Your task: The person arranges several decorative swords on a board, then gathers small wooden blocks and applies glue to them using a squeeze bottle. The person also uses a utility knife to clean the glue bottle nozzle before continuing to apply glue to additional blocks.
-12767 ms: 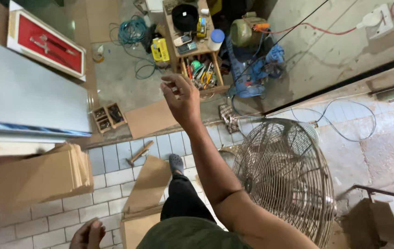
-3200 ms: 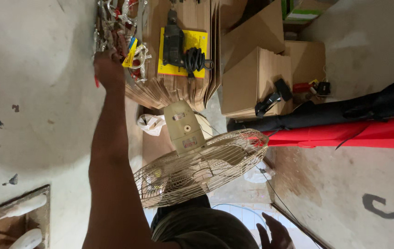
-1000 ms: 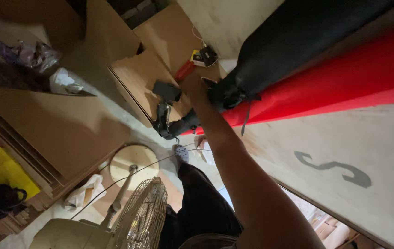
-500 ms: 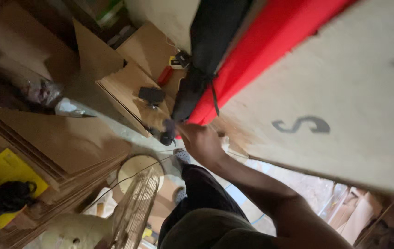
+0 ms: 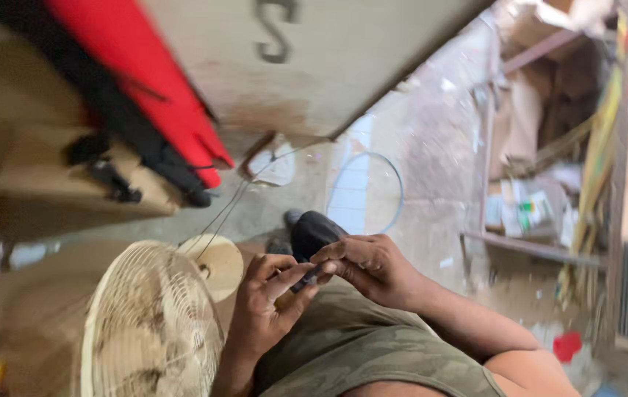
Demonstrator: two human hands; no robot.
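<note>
My left hand (image 5: 268,300) and my right hand (image 5: 370,269) meet in front of my body, above my camouflage-patterned clothing (image 5: 358,351). Both pinch a small dark object (image 5: 305,279) between fingers and thumbs; its exact kind is too blurred to tell. Just left of my left hand stands a cream fan with a dusty wire grille (image 5: 153,323), and its round base (image 5: 216,257) lies behind it. My dark shoe (image 5: 312,231) shows right behind the hands.
A red and black fabric cover (image 5: 153,103) leans against a pale board (image 5: 343,66). A cardboard box (image 5: 64,184) with dark tools on it sits at left. A thin wire ring (image 5: 367,192) lies on the tiled floor. A cluttered metal shelf (image 5: 549,206) stands at right.
My right hand has drawn back from the box by the red cover to my lap, and my left hand has joined it on a small dark object. The view has swung.
</note>
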